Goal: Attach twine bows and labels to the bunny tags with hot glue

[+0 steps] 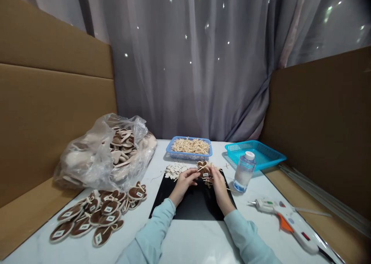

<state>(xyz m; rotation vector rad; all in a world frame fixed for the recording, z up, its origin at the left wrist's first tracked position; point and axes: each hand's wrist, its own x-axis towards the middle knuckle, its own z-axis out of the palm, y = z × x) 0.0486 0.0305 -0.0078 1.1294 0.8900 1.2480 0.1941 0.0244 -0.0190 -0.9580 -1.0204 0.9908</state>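
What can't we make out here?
- Print on held brown fabric piece's white label, head view: too small.
- White glue gun's black cord end, head view: cut off by bottom edge.
- Clear plastic bag's deeper contents, head view: hidden by crumpled film and upper pieces.

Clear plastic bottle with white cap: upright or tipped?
Upright: the bottle stands on its base on the white table, cap uppermost.

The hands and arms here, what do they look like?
The left hand and right hand are a person's, bare and ungloved. The left sleeve and right sleeve are long, pale blue and creased, ending near the wrists. No cables run along them.
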